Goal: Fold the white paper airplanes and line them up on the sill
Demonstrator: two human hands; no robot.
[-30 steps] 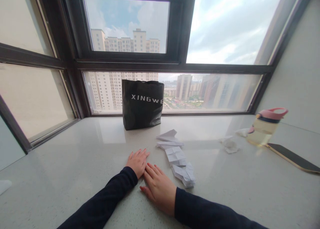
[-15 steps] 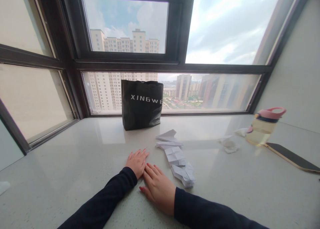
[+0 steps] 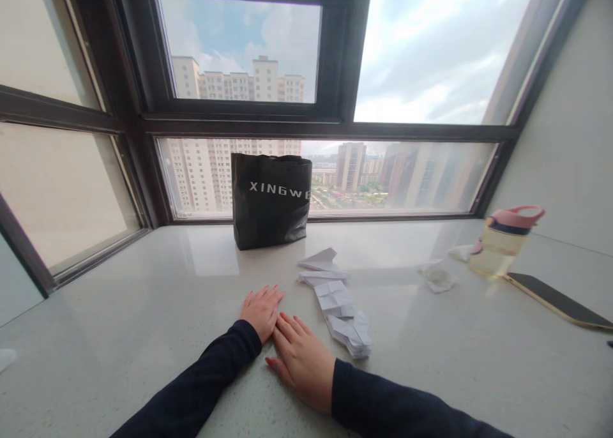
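Observation:
My left hand lies palm down on the pale speckled counter, fingers stretched out and holding nothing. Beside it my right hand also rests flat, its fingertips touching or very close to the left hand, thumb apart. Just right of the hands is a row of folded white papers: a pointed one at the far end, a narrow flat one, a squarish creased one and, nearest my right wrist, a small stack of folded paper. Neither hand touches the papers.
A black bag with white lettering stands by the window. To the right are a crumpled tissue, a bottle with a pink lid and a dark phone. A white object is cut off at the left edge.

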